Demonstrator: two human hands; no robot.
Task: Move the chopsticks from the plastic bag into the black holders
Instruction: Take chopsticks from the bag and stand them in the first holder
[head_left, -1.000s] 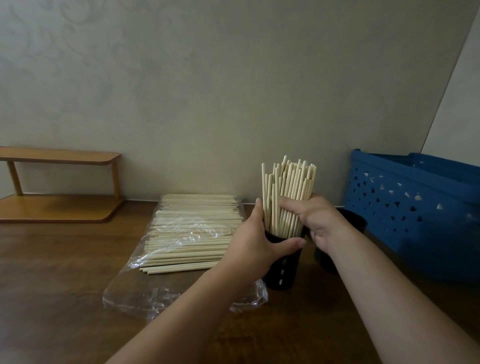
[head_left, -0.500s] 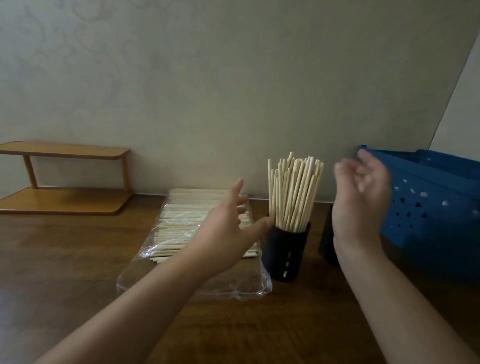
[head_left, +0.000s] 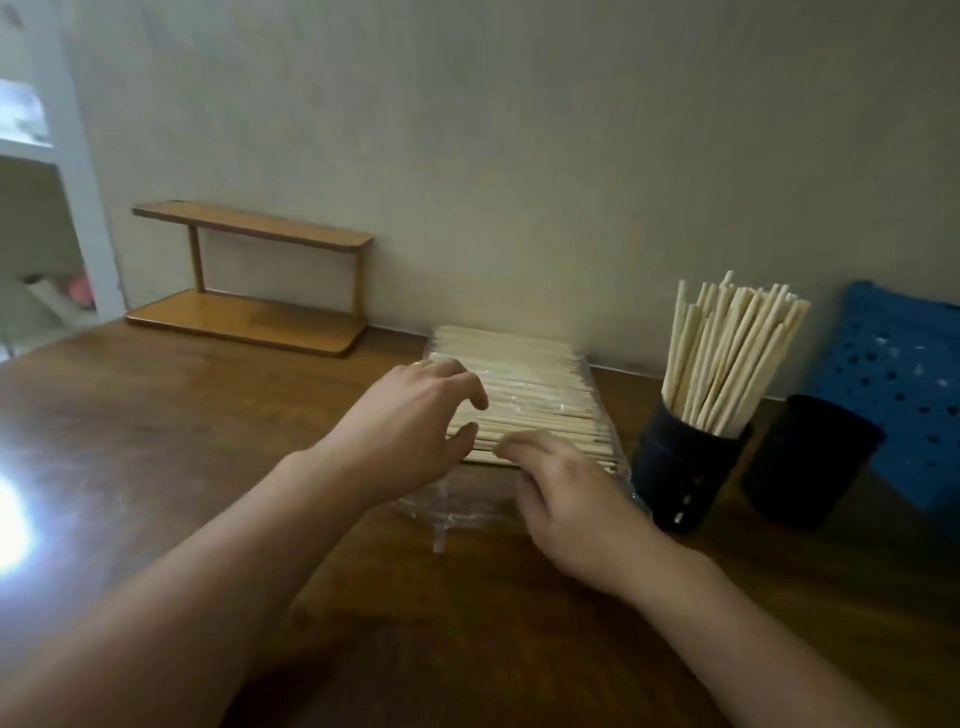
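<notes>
Both hands have dropped from mid-air by the filled holder to the plastic bag (head_left: 511, 499).

Taking the bag as landmark: one wooden shelf (head_left: 249, 280) stands far left of it on the table (head_left: 156, 467). The left hand (head_left: 410, 431) and right hand (head_left: 566, 493), fingers loosely curled, reach over its flat stack of chopsticks (head_left: 530, 395); a grip cannot be told. Right of it stand two black holders: one filled (head_left: 685, 478), one (head_left: 805, 462) with its inside hidden. One blue basket (head_left: 893, 374) is farthest right. No writing is legible.

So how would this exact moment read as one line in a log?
left hand: reaching over bagged chopsticks | right hand: at bag opening | near holder: full | far holder: no chopsticks visible
</notes>
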